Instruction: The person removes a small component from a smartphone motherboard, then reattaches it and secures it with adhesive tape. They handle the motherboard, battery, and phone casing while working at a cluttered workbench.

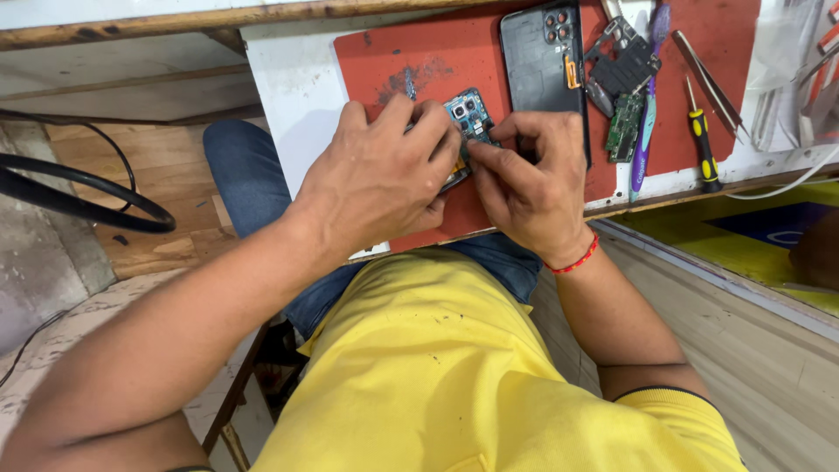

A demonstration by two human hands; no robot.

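On the white tabletop (pixel 288 96), the red rubber work mat (pixel 411 48) carries my opened phone with its bare green circuit board (pixel 469 118). My left hand (pixel 380 179) clamps the phone steady; my right hand (pixel 533 188) pinches narrowly at the board's edge. I judge I'm freeing a small part; next, a careful lift.

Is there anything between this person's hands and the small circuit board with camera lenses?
Nothing visible. The left hand and right hand both already touch the small blue-green circuit board with camera lenses on the red work mat.
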